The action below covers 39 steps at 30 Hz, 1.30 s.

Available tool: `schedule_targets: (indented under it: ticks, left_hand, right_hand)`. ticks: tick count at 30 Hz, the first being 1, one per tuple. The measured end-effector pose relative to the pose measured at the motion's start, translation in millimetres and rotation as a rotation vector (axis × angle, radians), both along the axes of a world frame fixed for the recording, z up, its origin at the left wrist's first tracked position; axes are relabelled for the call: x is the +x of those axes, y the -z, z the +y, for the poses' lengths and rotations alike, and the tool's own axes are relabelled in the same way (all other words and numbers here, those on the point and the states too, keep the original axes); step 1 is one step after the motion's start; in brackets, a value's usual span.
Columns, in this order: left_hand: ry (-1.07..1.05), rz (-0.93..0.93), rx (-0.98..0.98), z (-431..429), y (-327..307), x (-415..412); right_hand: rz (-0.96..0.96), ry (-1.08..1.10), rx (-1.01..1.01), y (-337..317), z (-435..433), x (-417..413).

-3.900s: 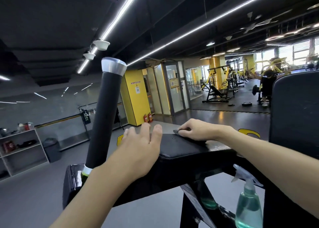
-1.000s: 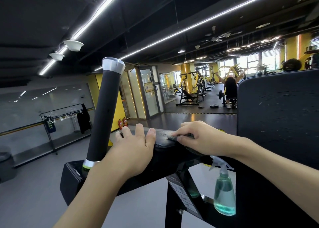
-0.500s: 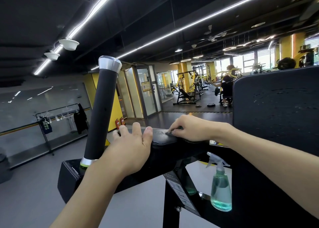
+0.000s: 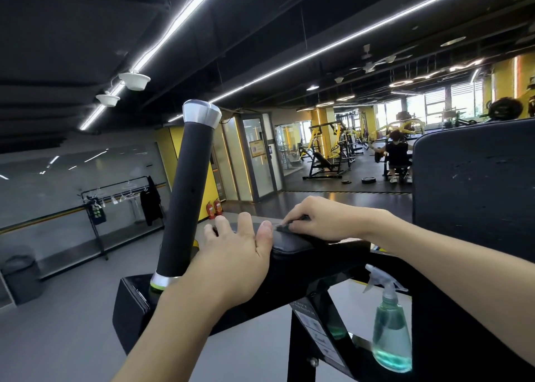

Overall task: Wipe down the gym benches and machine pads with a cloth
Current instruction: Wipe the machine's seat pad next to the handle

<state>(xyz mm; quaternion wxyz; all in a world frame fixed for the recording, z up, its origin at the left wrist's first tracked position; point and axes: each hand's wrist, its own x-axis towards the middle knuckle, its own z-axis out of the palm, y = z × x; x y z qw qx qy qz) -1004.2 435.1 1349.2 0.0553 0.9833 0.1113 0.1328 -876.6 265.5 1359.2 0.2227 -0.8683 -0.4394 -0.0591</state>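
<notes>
Gym floor with yellow-framed machines under strip lights, seen across a black machine pad (image 4: 301,247) mounted on a dark steel frame. The left hand (image 4: 231,263) lies flat over the pad's near edge, fingers straight and slightly spread, holding nothing; it appears to serve as a brace. The right hand (image 4: 324,219), just beyond and to the right of the left thumb, has its fingers curled down on a small dark cloth (image 4: 285,227) and presses it against the pad's top. Only a corner of the cloth shows past the fingertips, close to the left thumb tip. An upright black grip (image 4: 188,196) with a silver cap rises just left of the left hand; a spray bottle (image 4: 392,332) of green liquid stands on the frame below the right forearm; a tall back pad (image 4: 474,179) fills the space to the right of that forearm. The step in hand is judged to be wiping the pad's top. To do it well, spread the cloth wider under the fingers and draw it in overlapping strokes out to the edges. The strip beneath the left palm also needs a pass — so shift the brace. The back pad looks scuffed and probably needs wiping next.
</notes>
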Motion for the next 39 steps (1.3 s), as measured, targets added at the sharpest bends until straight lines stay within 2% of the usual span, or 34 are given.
schedule_targets:
  ticks: [3,6,9,13,17,21,26,30,35,39]
  left_hand:
    - [-0.012,0.018,-0.028,-1,-2,-3]
    - [-0.044,0.029,-0.127,-10,-6,-9]
    - [-0.028,0.048,-0.113,-14,-9,-13]
    - [-0.018,0.073,-0.086,-13,-10,-15]
    - [-0.015,0.079,-0.051,-15,-11,-16]
    - [-0.023,0.096,-0.042,-16,-12,-17]
    - [-0.026,0.08,-0.022,-15,-11,-17]
    - [-0.035,0.079,-0.029,-16,-12,-18]
    - [-0.036,0.059,-0.042,-13,-10,-16]
    - [-0.039,0.083,-0.039,-18,-13,-20]
  right_hand:
    - [-0.009,0.085,-0.079,3,6,17]
    - [0.022,-0.028,0.008,-3,18,9]
    - [0.07,-0.03,0.027,-2,21,17]
    - [0.008,0.043,-0.066,-4,31,26]
    - [0.033,-0.081,0.106,-6,43,18]
    - [0.003,0.041,0.003,-2,44,29]
    - [0.065,-0.115,0.148,-7,53,18]
    - [0.03,-0.01,0.025,-7,53,25]
    - [0.062,-0.203,0.137,-13,51,6]
    - [0.029,-0.076,0.053,-10,42,12]
